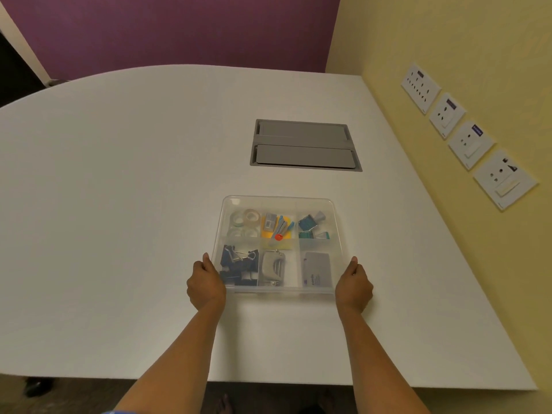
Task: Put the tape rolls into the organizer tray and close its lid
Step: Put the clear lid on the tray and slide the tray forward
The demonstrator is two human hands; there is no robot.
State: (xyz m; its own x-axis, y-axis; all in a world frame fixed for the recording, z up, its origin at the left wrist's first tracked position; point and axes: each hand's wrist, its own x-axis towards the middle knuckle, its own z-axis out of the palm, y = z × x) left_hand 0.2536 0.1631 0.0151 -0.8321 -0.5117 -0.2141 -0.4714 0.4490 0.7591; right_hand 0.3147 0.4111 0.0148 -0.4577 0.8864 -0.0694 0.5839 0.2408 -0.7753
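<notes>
A clear plastic organizer tray (337, 222) sits on the white table, with a translucent lid lying flat over it. Through the lid I see several tape rolls (245, 223) in the far left compartment. My left hand (205, 282) grips the tray's near left corner, thumb up along its side. My right hand (354, 284) grips the near right corner in the same way. Other compartments hold blue binder clips (239, 265), a grey hole punch (273, 268), a white box (317, 269), staples on yellow notes (279, 227) and teal clips (312, 225).
A grey cable hatch (304, 145) is set into the table (119, 204) beyond the tray. A yellow wall with several socket plates (469, 135) runs along the right. The table's near edge lies just under my forearms.
</notes>
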